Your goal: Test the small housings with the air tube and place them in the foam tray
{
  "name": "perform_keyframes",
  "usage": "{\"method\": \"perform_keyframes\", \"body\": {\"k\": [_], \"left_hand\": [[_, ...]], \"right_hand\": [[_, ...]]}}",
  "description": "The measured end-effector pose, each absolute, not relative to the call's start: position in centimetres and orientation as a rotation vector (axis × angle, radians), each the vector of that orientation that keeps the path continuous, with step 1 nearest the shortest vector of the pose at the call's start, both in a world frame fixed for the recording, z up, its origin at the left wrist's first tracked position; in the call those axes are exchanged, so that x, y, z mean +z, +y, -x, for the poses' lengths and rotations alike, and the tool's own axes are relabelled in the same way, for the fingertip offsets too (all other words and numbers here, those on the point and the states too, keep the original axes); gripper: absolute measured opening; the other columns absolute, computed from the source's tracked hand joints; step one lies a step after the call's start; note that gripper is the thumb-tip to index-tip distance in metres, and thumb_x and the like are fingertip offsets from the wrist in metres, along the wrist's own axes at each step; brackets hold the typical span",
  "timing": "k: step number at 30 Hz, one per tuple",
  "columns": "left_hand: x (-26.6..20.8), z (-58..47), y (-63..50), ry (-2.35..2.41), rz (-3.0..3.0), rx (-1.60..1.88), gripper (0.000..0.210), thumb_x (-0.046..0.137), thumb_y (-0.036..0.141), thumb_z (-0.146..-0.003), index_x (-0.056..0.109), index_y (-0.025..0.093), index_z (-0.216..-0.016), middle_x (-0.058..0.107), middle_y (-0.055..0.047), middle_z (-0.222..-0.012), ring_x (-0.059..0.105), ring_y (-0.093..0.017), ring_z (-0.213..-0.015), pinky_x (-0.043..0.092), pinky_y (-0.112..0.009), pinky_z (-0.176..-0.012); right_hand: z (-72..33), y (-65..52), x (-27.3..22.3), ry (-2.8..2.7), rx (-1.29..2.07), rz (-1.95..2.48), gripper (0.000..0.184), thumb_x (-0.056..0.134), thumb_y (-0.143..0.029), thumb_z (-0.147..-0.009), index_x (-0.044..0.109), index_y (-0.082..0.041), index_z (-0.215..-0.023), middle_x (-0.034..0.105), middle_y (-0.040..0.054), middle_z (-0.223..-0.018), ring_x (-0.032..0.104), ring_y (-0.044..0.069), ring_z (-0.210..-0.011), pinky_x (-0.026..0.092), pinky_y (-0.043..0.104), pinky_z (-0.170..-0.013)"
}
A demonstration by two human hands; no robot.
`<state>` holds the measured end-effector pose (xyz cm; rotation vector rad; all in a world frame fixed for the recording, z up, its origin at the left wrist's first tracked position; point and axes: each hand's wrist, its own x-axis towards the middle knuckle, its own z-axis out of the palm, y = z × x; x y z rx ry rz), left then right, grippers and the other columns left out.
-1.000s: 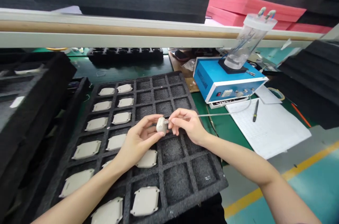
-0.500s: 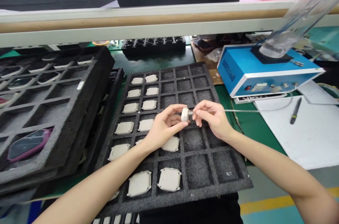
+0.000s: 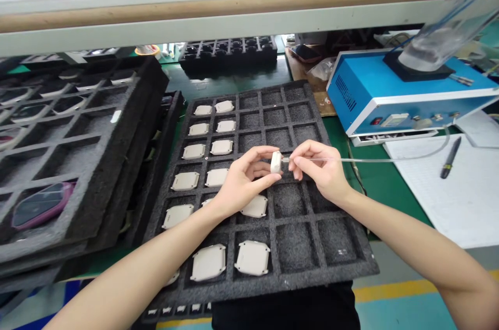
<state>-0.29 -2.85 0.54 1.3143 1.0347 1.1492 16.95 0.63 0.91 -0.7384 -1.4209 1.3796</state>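
Observation:
My left hand (image 3: pixel 249 176) pinches a small off-white watch case (image 3: pixel 276 162) on edge between thumb and fingers, above the middle of a dark foam tray (image 3: pixel 288 280). Closed around the nozzle end of a clear thin tube (image 3: pixel 374 160) is my right hand (image 3: pixel 317 166), just right of the case. The nozzle tip (image 3: pixel 286 160) points at the case's side; whether it touches I cannot tell. Several similar off-white watch cases (image 3: pixel 209 262) lie flat in the tray's left and middle pockets, partly hidden by my left forearm.
At right stands a blue control box (image 3: pixel 409 96) with a clear cylinder (image 3: pixel 432 34) on top. Beside it a pen (image 3: pixel 451 157) lies on white paper (image 3: pixel 463 200). Stacked foam trays (image 3: pixel 117 163) rise at left, one holding a purple-rimmed piece (image 3: pixel 44 205). A shelf beam (image 3: pixel 218 26) crosses behind.
The view has tilted down and shifted slightly, so the scene sits a little differently. Both hands keep their holds on the watch case and the tube, nearly unmoved over the tray.

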Motion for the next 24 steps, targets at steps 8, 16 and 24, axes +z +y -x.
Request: {"method": "perform_keyframes", "body": {"k": [8,16,24], "left_hand": [[0.54,0.25,-2.84,1.045,-1.31,1.134,0.039,0.071,0.017,-0.07,0.055,0.017,-0.106,0.059,-0.004,-0.1,0.064,-0.016,-0.088,0.052,-0.028,-0.081],[0.29,0.51,-2.7,1.083,-1.386,1.116,0.038,0.07,0.019,-0.073,0.055,0.021,-0.108,0.059,-0.002,-0.105,0.063,-0.012,-0.085,0.053,-0.024,-0.079],[0.07,0.86,-2.65,1.094,-1.403,1.095,0.037,0.069,0.022,-0.074,0.055,0.021,-0.108,0.06,-0.002,-0.104,0.062,-0.013,-0.087,0.053,-0.026,-0.081]], "right_hand": [[-16.94,0.56,0.93,-1.443,1.355,0.753,0.004,0.061,-0.016,-0.073,0.06,-0.014,-0.071,0.063,0.0007,-0.06,0.054,0.008,-0.046,0.046,0.02,-0.044],[-16.75,0.62,1.03,-1.381,1.424,0.745,0.003,0.06,-0.016,-0.071,0.059,-0.013,-0.07,0.063,0.0003,-0.059,0.053,0.007,-0.045,0.045,0.019,-0.044],[-16.67,0.8,0.99,-1.341,1.486,0.75,0.003,0.06,-0.015,-0.068,0.059,-0.013,-0.07,0.062,-0.0003,-0.059,0.053,0.007,-0.045,0.044,0.019,-0.044]]}}
